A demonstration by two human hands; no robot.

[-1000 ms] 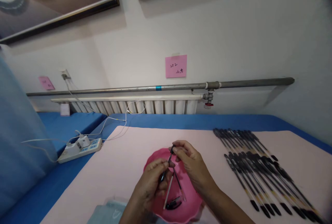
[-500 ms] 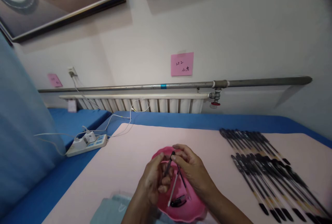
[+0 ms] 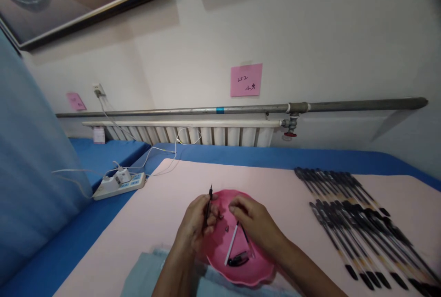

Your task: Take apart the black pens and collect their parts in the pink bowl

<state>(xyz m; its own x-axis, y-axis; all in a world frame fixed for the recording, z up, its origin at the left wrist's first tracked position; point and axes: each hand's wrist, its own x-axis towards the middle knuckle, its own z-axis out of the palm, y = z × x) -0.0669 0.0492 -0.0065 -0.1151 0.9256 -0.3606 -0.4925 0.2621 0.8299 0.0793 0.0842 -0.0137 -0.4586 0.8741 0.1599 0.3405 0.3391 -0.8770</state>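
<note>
My left hand (image 3: 197, 221) is closed around a black pen (image 3: 208, 210) that stands nearly upright, its pointed tip upward. Over the right half of a pink scalloped dish (image 3: 220, 275), my right hand (image 3: 257, 223) has its fingers curled into a pinch; whatever they hold is hidden. Inside the dish lie a white thin tube (image 3: 231, 244), a dark thin rod (image 3: 245, 238) partly behind my right hand, and a black pen cap (image 3: 238, 259). A small shiny piece (image 3: 227, 229) rests between the hands.
Two rows of black pens (image 3: 358, 232) lie on the pink sheet (image 3: 138, 223) at the right. Light blue cloth (image 3: 146, 271) is near my left forearm. A power strip (image 3: 120, 187) with cords stands at the left, a radiator (image 3: 206, 135) along the wall.
My hands have moved apart, the left one shifting left with the pen. The pen's pointed tip now shows above the left fingers. The small shiny piece has come into view in the dish.
</note>
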